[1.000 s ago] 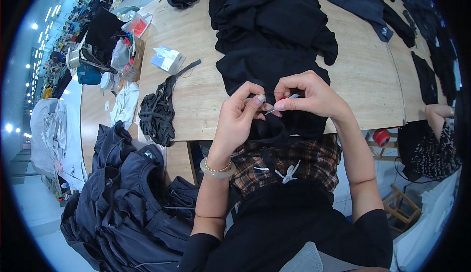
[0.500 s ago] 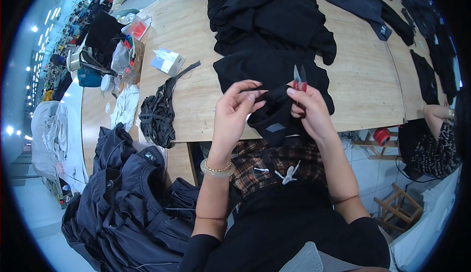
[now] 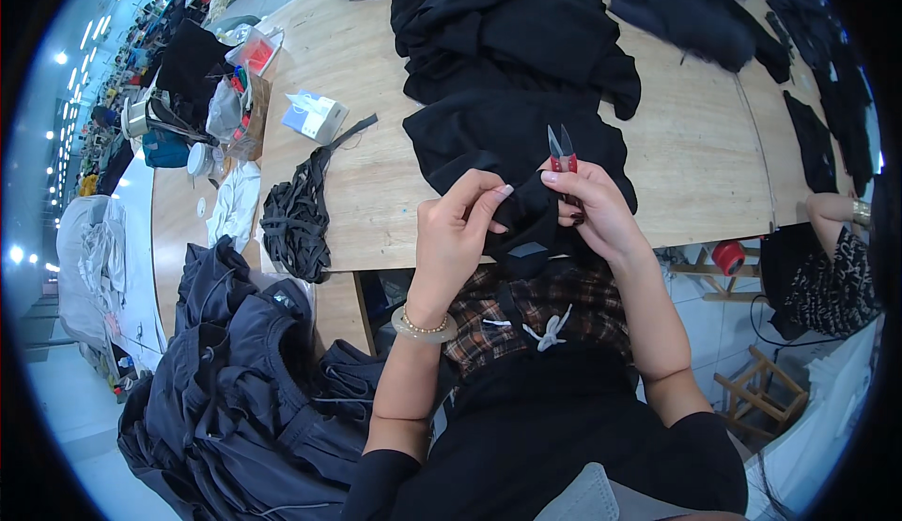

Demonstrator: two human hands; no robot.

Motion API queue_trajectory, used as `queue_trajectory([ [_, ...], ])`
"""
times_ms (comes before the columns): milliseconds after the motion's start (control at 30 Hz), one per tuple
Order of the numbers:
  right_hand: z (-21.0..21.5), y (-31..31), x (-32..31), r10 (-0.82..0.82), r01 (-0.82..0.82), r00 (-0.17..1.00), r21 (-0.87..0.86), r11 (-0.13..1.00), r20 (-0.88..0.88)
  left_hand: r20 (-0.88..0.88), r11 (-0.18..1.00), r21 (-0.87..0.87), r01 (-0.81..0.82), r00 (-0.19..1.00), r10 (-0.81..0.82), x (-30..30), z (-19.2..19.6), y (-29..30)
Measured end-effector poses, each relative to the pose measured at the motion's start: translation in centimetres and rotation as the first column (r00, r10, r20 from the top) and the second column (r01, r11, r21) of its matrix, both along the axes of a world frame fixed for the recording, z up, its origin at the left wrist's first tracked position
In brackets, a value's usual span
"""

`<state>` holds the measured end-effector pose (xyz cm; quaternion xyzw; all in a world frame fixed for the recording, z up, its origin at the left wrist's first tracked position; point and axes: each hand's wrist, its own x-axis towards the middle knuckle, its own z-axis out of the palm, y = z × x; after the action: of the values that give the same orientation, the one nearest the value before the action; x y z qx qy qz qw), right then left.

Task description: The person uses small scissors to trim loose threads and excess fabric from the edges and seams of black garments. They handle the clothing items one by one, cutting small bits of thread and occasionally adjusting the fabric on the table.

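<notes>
A black garment (image 3: 512, 145) lies on the wooden table (image 3: 700, 159), its near edge hanging over toward me. My left hand (image 3: 458, 234) pinches a fold of that black fabric at the table's edge. My right hand (image 3: 592, 206) holds small red-handled thread snips (image 3: 561, 153), blades pointing up and away from me, and also touches the same fold. A grey label (image 3: 529, 249) shows on the cloth just below my hands.
More dark garments (image 3: 517, 23) are piled farther back and to the right. A bundle of black straps (image 3: 296, 216) and a small white box (image 3: 315, 115) lie at the left. A heap of navy clothing (image 3: 235, 389) sits low on my left. Another person's arm (image 3: 832, 216) is at the right.
My hands were joined low on the fabric; the right hand has since lifted with the snips' blades up, and both hands shifted slightly right on the fold.
</notes>
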<state>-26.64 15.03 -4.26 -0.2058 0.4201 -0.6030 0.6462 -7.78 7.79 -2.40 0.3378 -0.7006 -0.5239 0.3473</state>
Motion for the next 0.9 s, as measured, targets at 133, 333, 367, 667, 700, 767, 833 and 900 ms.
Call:
queue_trajectory([
  [133, 0.1, 0.0, -0.4, 0.023, -0.020, 0.985, 0.018, 1.000, -0.172, -0.058, 0.996, 0.090, -0.024, 0.998, 0.030, -0.3, -0.3, -0.2],
  [333, 0.9, 0.2, -0.9, -0.210, 0.132, 0.811, -0.179, 0.975, -0.546, -0.032, 0.990, 0.137, 0.021, 0.999, -0.017, -0.1, -0.2, -0.4],
  [367, 1.2, 0.3, -1.1, -0.269, 0.177, 0.755, -0.210, 0.962, -0.598, -0.027, 0.990, 0.139, 0.021, 0.999, -0.018, -0.1, -0.1, -0.5],
  [667, 4.6, 0.5, -2.3, -0.125, -0.195, 0.295, -0.187, 0.963, -0.947, -0.015, 0.998, 0.057, 0.041, 0.999, -0.040, -0.5, 0.4, -0.4],
  [700, 4.8, 0.4, -2.2, -0.108, -0.216, 0.281, -0.173, 0.961, -0.954, -0.021, 0.997, 0.055, 0.045, 0.999, -0.044, -0.6, 0.5, -0.4],
  [767, 4.9, 0.2, -2.2, -0.106, -0.264, 0.250, -0.173, 0.949, -0.962, -0.009, 0.996, 0.060, 0.059, 0.998, -0.059, -0.6, 0.6, -0.4],
  [833, 4.9, 0.1, -2.2, -0.103, -0.299, 0.231, -0.171, 0.939, -0.968, -0.007, 0.996, 0.061, 0.064, 0.998, -0.064, -0.6, 0.7, -0.4],
  [900, 4.9, 0.0, -2.2, -0.097, -0.323, 0.223, -0.168, 0.931, -0.970, -0.015, 0.996, 0.058, 0.061, 0.998, -0.060, -0.6, 0.7, -0.4],
])
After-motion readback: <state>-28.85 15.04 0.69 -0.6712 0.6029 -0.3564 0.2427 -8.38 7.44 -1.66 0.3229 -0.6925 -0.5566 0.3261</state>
